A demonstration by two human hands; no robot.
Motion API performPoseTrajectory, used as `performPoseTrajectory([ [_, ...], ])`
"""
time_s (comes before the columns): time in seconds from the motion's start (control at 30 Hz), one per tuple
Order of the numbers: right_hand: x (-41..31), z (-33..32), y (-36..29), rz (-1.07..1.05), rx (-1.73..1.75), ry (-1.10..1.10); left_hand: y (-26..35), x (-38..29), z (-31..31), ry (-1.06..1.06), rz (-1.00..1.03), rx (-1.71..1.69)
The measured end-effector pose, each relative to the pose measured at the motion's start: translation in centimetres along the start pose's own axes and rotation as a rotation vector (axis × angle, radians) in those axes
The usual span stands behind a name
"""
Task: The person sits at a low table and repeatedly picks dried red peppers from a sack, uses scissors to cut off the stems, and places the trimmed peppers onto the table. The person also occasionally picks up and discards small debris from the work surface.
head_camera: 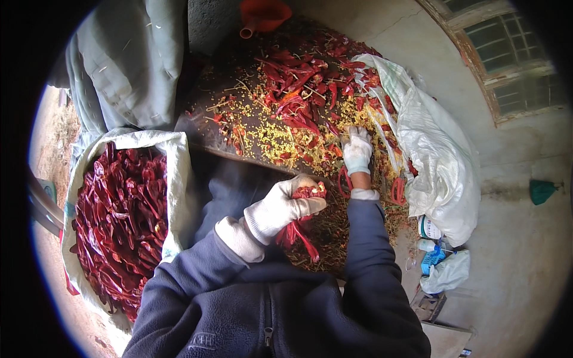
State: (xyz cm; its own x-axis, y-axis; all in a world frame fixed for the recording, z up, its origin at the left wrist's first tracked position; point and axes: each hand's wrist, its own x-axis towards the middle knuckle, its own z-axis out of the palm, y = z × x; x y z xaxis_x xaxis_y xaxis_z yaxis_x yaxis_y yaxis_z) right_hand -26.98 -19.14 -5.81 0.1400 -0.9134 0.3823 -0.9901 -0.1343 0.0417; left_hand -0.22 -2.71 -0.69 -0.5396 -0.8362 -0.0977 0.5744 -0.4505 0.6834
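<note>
My left hand (pixel 291 203), in a white knit glove, is closed around a bunch of dried red chili peppers (pixel 300 237), whose cut ends show yellowish seeds by the thumb. My right hand (pixel 357 145), gloved too, rests palm down on the dark tabletop (pixel 215 150) among loose seeds and pepper bits; its fingertips are partly hidden, so what they hold cannot be told. Close to my right wrist are red scissor handles (pixel 398 191), with another red loop on the wrist's other side. Beyond the hands, a heap of dried peppers (pixel 295 80) lies among scattered yellow seeds (pixel 268 138).
A white woven sack (pixel 179 188) full of dried red peppers stands at the left. Another woven sack (pixel 443 156) lies along the table's right side. An orange-red funnel-like plastic object (pixel 264 15) is at the far edge. Containers and a plastic bag (pixel 447 273) sit near the right wall.
</note>
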Motion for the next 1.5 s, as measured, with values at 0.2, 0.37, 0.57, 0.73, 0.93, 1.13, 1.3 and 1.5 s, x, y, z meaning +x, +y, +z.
performPoseTrajectory([
  [0.2, 1.3, 3.4, 2.2, -0.005, -0.01, -0.173, 1.0, -0.2, 0.3, 0.01, -0.086, 0.044],
  [0.37, 0.3, 0.2, 1.1, 0.018, 0.212, -0.065, 1.4, 0.1, 1.3, 0.179, 0.04, 0.195],
  [0.57, -3.6, -10.3, -4.2, -0.279, 0.25, -0.006, 0.9, 1.0, 1.6, 0.43, 0.369, 0.812],
  [0.73, -5.3, -16.1, -7.5, -0.503, 0.293, -0.041, 0.2, 1.0, 1.8, 0.384, 0.496, 1.12],
  [0.93, -6.3, -17.9, -8.8, -0.639, 0.267, -0.093, -0.3, 1.4, 1.6, 0.297, 0.593, 1.138],
  [1.13, -7.1, -19.1, -9.4, -0.651, 0.262, -0.022, 0.3, 1.0, 1.6, 0.275, 0.525, 1.078],
  [1.3, -8.0, -18.9, -9.8, -0.37, 0.62, -0.092, 1.0, 0.2, 1.3, 0.264, 0.327, 0.826],
  [1.5, -8.0, -15.3, -10.4, -0.451, 0.916, 0.139, 0.4, 0.5, 1.3, 0.172, 0.247, 0.626],
])
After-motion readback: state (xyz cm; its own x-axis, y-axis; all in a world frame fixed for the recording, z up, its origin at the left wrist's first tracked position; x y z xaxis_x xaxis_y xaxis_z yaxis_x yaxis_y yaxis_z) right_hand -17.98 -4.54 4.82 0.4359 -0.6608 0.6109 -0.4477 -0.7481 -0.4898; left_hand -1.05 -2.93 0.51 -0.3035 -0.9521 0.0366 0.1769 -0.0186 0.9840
